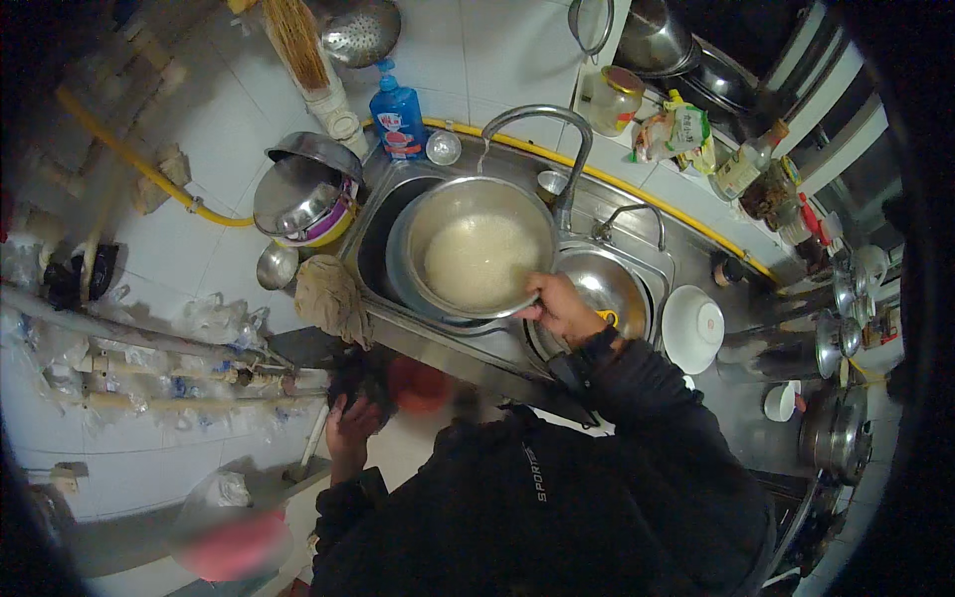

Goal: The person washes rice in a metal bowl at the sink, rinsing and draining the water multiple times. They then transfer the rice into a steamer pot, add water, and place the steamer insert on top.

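Note:
My right hand (564, 308) is closed on the near right rim of a round steel basin (430, 214). Pale grains that look like rice (477, 261) lie in it under cloudy water. The basin is over the left bowl of the sink, partly covering a larger grey tub (396, 261). A curved faucet (542, 111) arches above its far rim, with what looks like a thin stream at the spout. Low on the left, my left hand (353, 426) is apart from the basin, fingers spread and holding nothing visible, beside a dark plastic bag (360, 378).
Another steel bowl (597, 284) sits in the right sink bowl, beside a white bowl (693, 328). Stacked pots (303, 194), a blue soap bottle (398, 117) and a cloth (333, 298) surround the sink's left side. Jars and bottles line the sill at right.

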### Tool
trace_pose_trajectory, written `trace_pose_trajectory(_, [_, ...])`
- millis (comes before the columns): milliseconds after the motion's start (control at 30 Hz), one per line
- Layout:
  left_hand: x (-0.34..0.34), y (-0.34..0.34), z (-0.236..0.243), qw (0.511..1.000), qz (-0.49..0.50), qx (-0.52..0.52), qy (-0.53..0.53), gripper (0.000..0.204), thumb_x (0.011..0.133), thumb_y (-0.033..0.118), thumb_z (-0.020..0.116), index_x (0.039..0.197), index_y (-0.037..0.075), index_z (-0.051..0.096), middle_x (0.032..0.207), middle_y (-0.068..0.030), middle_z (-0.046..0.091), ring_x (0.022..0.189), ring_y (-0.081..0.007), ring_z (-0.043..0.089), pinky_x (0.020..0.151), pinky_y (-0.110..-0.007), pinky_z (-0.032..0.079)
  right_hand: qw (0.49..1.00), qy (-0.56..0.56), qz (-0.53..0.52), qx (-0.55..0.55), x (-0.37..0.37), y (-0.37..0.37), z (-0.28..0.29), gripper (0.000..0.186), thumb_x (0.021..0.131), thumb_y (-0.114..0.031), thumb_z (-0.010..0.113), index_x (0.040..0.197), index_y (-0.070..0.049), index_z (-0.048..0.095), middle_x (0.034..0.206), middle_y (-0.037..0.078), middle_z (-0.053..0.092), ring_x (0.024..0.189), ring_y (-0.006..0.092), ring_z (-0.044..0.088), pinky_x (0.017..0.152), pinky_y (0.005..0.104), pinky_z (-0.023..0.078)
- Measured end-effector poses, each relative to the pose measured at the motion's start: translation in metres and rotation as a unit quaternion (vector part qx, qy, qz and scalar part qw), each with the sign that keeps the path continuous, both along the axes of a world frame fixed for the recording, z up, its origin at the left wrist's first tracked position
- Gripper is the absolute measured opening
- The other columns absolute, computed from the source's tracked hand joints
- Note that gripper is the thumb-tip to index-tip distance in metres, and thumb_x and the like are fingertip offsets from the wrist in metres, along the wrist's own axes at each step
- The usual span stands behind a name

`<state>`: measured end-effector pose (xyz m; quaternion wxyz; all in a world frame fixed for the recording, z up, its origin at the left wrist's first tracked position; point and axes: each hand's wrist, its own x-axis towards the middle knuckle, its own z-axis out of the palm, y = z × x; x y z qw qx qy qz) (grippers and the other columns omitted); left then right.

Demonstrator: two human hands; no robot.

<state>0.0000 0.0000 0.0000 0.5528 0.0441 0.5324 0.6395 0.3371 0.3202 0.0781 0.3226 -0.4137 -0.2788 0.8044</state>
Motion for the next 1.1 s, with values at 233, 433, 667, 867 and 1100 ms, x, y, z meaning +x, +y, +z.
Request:
trace_pose_trajectory(233, [0.007, 0.054, 0.068, 0.953, -0.056, 0.046, 0.294, 0.045, 0.092, 0.023, 0.056, 0.133, 0.005, 0.047, 0.113, -0.0128, 0.062, 0.097, -0.0267, 0.065, 0.078, -0.035, 0.052, 0.999, -0.016, 0.010, -0.033, -0.001, -0.008, 0.012, 0.039, 0.078, -0.003, 0.055, 0.115, 0.011, 0.054, 0.102, 0.019, 0.065, 0.079, 0.0300, 0.070, 0.067, 0.0431, 0.063])
trace_pose_trajectory(433, [0.061, 0.253, 0.140, 0.722, -0.343, 0.062, 0.598, 0.060, 0.078, 0.029, 0.068, 0.126, -0.004, 0.053, 0.116, -0.0187, 0.062, 0.104, -0.0273, 0.063, 0.088, -0.036, 0.050, 0.999, -0.037, -0.009, 0.011, -0.015, -0.018, 0.005, 0.040, 0.076, -0.003, 0.058, 0.113, 0.011, 0.054, 0.098, 0.017, 0.065, 0.079, 0.0269, 0.069, 0.063, 0.0399, 0.062])
trace_pose_trajectory(667, [0.104, 0.345, 0.107, 0.545, -0.626, -0.159, 0.535, 0.080, 0.066, 0.042, 0.074, 0.129, -0.003, 0.053, 0.124, -0.0244, 0.059, 0.114, -0.0330, 0.058, 0.099, -0.039, 0.045, 0.995, -0.095, 0.007, 0.033, -0.012, -0.038, 0.007, 0.043, 0.079, -0.006, 0.059, 0.120, 0.006, 0.053, 0.101, 0.015, 0.064, 0.084, 0.0265, 0.066, 0.064, 0.0386, 0.060])
trace_pose_trajectory(867, [0.154, 0.333, 0.106, 0.429, -0.704, -0.040, 0.565, 0.081, 0.073, 0.046, 0.073, 0.140, 0.009, 0.046, 0.146, -0.0230, 0.040, 0.130, -0.0364, 0.045, 0.111, -0.043, 0.033, 0.993, -0.092, 0.070, 0.020, -0.001, -0.036, 0.015, 0.042, 0.084, -0.008, 0.056, 0.125, -0.001, 0.052, 0.104, 0.014, 0.063, 0.087, 0.0272, 0.066, 0.066, 0.0407, 0.060])
trace_pose_trajectory(1100, [0.155, 0.349, 0.137, 0.302, -0.651, 0.005, 0.696, 0.069, 0.069, 0.033, 0.073, 0.128, 0.003, 0.055, 0.122, -0.0246, 0.059, 0.115, -0.0367, 0.058, 0.097, -0.043, 0.047, 1.000, -0.013, -0.004, 0.018, 0.009, -0.043, 0.036, 0.040, 0.082, -0.006, 0.060, 0.121, 0.000, 0.054, 0.101, 0.013, 0.064, 0.086, 0.0277, 0.067, 0.066, 0.0425, 0.060])
